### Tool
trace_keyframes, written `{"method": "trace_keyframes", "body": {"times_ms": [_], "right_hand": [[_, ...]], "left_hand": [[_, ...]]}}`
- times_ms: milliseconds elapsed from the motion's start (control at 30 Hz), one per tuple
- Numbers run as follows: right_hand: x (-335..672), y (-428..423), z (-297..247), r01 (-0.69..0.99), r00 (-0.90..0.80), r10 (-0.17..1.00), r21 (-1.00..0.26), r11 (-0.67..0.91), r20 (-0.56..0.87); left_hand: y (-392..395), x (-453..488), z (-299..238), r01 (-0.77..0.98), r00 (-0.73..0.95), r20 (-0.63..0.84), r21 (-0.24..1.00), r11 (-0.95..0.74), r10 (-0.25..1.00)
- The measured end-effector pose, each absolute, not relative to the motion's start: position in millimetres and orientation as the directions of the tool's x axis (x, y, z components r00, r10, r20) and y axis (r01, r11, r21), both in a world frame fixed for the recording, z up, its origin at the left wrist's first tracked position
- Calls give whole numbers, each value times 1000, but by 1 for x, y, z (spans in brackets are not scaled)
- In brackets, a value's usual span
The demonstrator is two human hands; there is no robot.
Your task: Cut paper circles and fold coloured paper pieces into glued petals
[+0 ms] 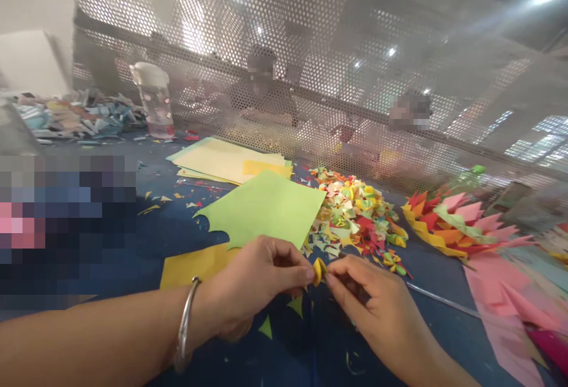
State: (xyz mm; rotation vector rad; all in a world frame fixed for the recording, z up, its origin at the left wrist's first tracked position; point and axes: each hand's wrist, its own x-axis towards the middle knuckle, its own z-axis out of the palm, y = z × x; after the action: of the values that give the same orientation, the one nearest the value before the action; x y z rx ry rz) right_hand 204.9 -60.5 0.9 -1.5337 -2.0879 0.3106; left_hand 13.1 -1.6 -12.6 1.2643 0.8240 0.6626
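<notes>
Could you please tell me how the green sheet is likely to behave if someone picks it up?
The green sheet looks thin, like paper, so it is probably light and somewhat floppy. The pointed tips along its scalloped edge may bend easily. It lies close beside the scraps, so pushing it that way could scatter some.

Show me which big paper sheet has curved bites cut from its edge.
The light green sheet, just beyond the left hand: its lower-left edge is scalloped, while the mustard sheet and cream sheet show mostly straight edges.
</notes>
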Motion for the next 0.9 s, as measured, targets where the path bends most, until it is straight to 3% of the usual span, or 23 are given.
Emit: {"method": "trace_keyframes", "body": {"times_ms": [200,300,400,533,900], "right_hand": [[206,-65,0,776,-254,927,-514,366,276],[205,-66,-1,761,-237,936,-549,346,261],[205,-68,-1,738,-220,947,-594,320,236],[204,-71,-3,711,-214,956,-639,294,202],[202,-69,-9,714,-214,957,-636,291,197]], "left_hand": [[4,16,-21,34,585,-55,998,44,809],[3,15,-21,123,623,-37,991,-51,781],[1,12,-18,236,616,13,951,-200,787],[-3,11,-14,253,617,150,892,-375,773],[-7,11,-13,279,613,204,848,-451,763]]}}
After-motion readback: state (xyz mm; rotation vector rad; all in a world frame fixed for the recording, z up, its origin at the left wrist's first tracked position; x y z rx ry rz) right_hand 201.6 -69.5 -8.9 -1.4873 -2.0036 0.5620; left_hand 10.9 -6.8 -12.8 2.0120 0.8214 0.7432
